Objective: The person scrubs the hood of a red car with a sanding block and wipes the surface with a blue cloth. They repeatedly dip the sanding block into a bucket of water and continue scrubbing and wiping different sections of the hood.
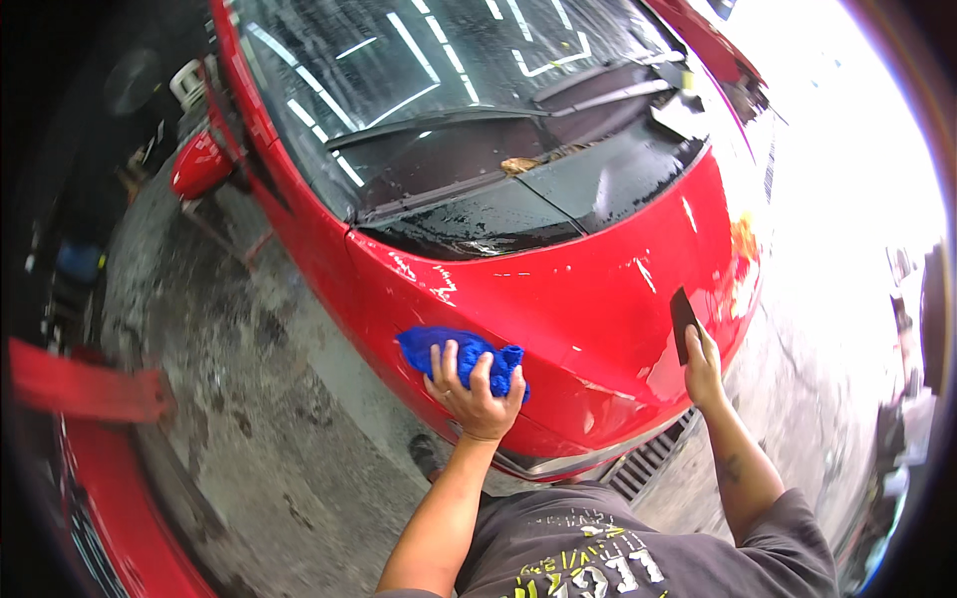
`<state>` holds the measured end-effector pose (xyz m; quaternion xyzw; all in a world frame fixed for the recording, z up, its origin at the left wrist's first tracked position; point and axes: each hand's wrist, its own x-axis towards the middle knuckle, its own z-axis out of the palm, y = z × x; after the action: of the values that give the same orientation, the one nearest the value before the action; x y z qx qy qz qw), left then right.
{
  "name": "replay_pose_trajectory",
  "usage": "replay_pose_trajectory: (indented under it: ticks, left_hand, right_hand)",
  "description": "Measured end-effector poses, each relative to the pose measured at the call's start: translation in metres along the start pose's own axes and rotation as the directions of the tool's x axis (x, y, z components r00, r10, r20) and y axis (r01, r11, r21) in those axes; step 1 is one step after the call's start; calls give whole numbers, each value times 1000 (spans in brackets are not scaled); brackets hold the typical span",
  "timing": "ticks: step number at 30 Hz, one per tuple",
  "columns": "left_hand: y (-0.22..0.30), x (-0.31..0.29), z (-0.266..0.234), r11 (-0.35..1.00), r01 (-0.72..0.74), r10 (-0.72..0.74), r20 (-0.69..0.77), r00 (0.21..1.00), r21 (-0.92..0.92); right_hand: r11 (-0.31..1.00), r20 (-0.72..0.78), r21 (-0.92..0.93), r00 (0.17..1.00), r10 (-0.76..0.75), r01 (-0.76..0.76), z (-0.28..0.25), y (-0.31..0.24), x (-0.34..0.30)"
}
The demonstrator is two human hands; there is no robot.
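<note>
A red car's hood (pixel 518 309) fills the middle in front of me, wet-looking and shiny, with pale marks along its left edge. My left hand (pixel 477 397) lies over a bunched blue cloth (pixel 461 357), fingers bent across it, pressing it to the hood's front left corner. In my right hand (pixel 704 369) is a thin, dark, flat rectangular piece, perhaps sandpaper (pixel 684 324), gripped at its lower edge and tilted upright over the hood's right side. Whether that piece touches the paint I cannot tell.
Beyond the hood are the windshield (pixel 419 60), its wiper (pixel 608 98) and a dry brown leaf (pixel 520 165). A red side mirror (pixel 201 164) juts out left. Other red body parts (pixel 90 384) stand at lower left. A floor grate (pixel 638 468) lies below the bumper.
</note>
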<state>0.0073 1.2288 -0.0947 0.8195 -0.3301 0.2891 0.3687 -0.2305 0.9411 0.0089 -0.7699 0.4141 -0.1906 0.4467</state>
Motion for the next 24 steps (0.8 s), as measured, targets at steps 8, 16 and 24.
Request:
replay_pose_trajectory:
  ticks: [8,16,24]
  left_hand:
    - [-67,192,-14,867,-451,494,241,835,-212]
    - [-60,198,-14,770,-573,637,375,673,-279]
    - [50,196,55,433,-637,890,412,193,-638]
  right_hand:
    - [811,-291,549,863,414,-204,73,40,-183]
    - [788,-466,608,759,455,-99,89,-15,-232]
    - [876,-597,457,783,175,153,159,-79,-96]
